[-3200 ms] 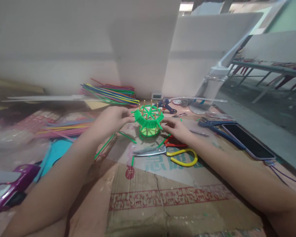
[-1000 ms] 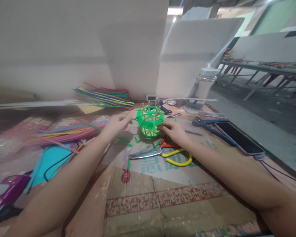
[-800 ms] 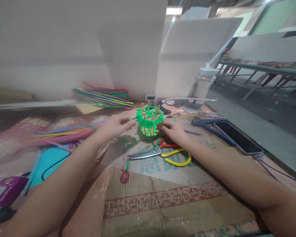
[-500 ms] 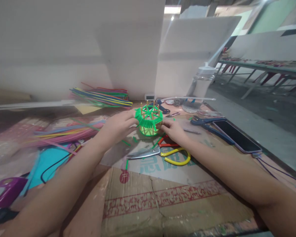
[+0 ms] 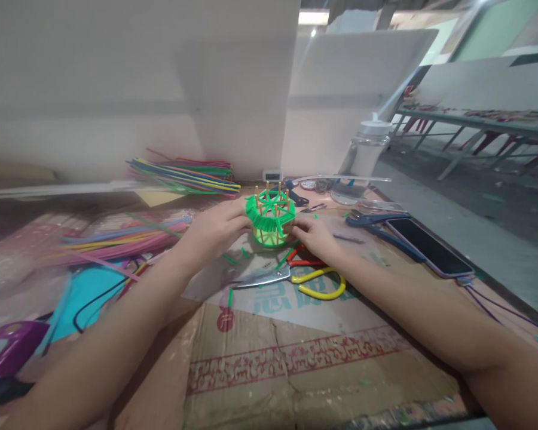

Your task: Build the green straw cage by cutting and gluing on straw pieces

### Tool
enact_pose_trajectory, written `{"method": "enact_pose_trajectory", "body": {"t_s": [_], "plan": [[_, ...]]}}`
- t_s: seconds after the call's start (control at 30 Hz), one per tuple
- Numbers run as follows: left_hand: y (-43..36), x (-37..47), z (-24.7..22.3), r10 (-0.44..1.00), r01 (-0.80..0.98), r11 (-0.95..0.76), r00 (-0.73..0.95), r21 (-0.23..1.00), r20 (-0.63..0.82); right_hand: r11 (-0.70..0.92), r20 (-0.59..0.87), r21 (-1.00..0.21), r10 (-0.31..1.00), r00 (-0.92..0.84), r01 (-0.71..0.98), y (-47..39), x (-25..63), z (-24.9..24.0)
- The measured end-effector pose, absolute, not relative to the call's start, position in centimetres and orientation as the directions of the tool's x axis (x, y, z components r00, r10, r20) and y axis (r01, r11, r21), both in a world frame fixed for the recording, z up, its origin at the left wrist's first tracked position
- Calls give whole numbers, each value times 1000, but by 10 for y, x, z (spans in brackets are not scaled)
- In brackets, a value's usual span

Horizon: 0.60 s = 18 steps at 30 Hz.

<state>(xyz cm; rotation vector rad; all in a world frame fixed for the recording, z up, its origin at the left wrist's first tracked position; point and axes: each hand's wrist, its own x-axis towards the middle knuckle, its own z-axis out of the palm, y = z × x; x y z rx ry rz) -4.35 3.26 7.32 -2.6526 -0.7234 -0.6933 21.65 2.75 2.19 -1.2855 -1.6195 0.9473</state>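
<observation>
A small round green frame [image 5: 269, 223] with upright wooden sticks stands on the work surface, a green band wound round its upper half. My left hand [image 5: 222, 227] grips its left side, with the fingertips partly hidden behind it. On the right side, the fingers of my right hand [image 5: 311, 233] pinch at the lower edge of the band; what lies between the fingertips is too small to make out. Just in front lie scissors [image 5: 291, 276] with red and yellow handles, blades pointing left. Short green offcuts [image 5: 231, 297] are scattered nearby.
Bundled coloured strips [image 5: 183, 176] lie at the back left. A clear water bottle [image 5: 361, 158] stands at the back right, near dark-handled pliers [image 5: 385, 236] and a phone [image 5: 430, 246]. At the left edge is a purple glue gun [image 5: 13, 355]. Printed cardboard [image 5: 296, 364] covers the front.
Hardly anything differs. Both hands stay on the green frame, and the scissors have not moved.
</observation>
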Motion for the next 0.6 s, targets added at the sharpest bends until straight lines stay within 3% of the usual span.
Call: {"method": "enact_pose_trajectory", "body": {"t_s": [0.2, 0.43, 0.6], "plan": [[28, -43, 80, 423, 573, -786, 773, -234, 474, 187, 154, -922, 980, -124, 338, 28, 216, 20], [8, -21, 72, 260, 551, -770, 732, -323, 629, 201, 163, -925, 976, -142, 323, 26, 215, 17], [4, -12, 58, 307, 636, -720, 651, -277, 695, 255, 216, -925, 963, -160, 281, 29, 216, 14]]}}
